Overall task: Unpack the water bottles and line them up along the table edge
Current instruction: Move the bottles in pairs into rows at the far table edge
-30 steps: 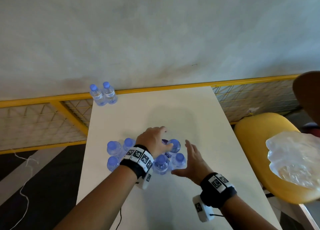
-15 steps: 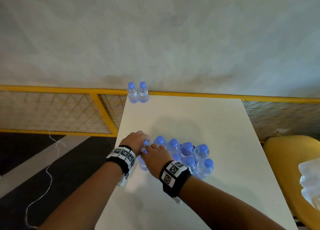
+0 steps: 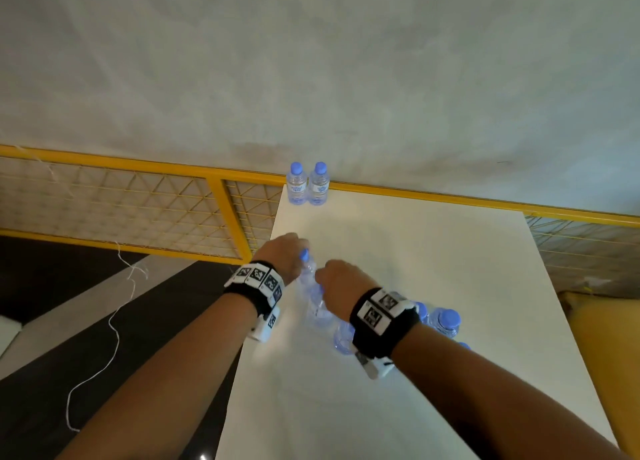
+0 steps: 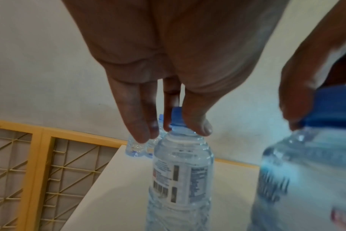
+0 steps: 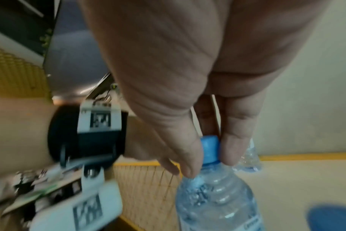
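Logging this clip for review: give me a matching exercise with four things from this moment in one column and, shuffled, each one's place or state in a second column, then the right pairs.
Things
1. left hand
2. right hand
3. two placed bottles
4. bottle cluster

Places or states
A. standing side by side at the far left corner of the table
B. beside and behind the right wrist, nearer the person
C. pinching the cap of the bottle nearer the table's left edge
D. pinching the cap of the other lifted bottle

Pairs: 1-C, 2-D, 3-A, 4-B
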Demonstrator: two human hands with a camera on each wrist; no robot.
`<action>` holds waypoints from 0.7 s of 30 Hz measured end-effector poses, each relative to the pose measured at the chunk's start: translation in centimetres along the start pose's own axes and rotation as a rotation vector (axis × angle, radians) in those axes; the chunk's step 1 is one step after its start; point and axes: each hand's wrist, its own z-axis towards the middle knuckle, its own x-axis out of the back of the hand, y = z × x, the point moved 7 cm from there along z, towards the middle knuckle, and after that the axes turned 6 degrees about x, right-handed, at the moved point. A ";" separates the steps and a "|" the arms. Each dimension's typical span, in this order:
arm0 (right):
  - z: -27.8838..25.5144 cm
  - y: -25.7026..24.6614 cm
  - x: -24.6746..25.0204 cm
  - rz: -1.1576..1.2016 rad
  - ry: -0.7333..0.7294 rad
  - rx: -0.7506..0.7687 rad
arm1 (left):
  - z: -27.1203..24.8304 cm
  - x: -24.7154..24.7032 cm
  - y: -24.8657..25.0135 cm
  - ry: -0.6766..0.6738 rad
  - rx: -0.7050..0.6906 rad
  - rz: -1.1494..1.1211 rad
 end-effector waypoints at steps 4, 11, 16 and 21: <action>4.5 3.8 6.0 0.071 0.107 -0.065 | 4.6 3.0 -1.5 0.025 0.051 -0.032; 14.5 9.4 10.0 0.049 0.116 -0.154 | 12.0 5.3 -4.2 0.045 0.161 -0.068; 19.4 11.2 7.9 0.049 0.128 -0.177 | 15.6 5.6 -4.1 0.040 0.136 -0.022; 23.5 12.5 6.9 0.117 0.172 -0.184 | 18.0 4.8 -4.4 0.048 0.076 0.014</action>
